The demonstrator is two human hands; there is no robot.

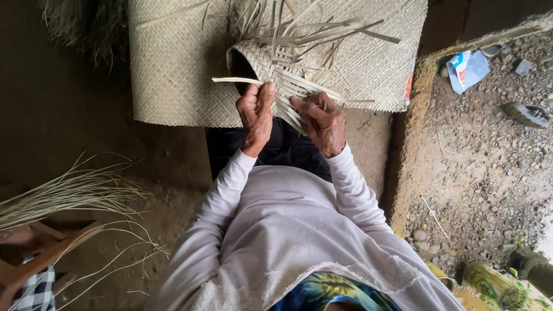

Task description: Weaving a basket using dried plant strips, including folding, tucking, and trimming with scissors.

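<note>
over the woven mat (173, 75), half-woven basket (271, 63) mouth facing left, left hand (256, 115) pinching strip (236, 80)

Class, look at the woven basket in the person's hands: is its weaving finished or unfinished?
Unfinished. The basket has many loose strips sticking out unwoven, and the left hand pinches one strip while the right hand holds others.

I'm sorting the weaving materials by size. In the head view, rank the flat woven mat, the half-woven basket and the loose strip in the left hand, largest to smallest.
1. Flat woven mat, by far the largest.
2. Half-woven basket, held nearer the camera, yet clearly smaller.
3. Loose strip pinched by the left hand.
</note>
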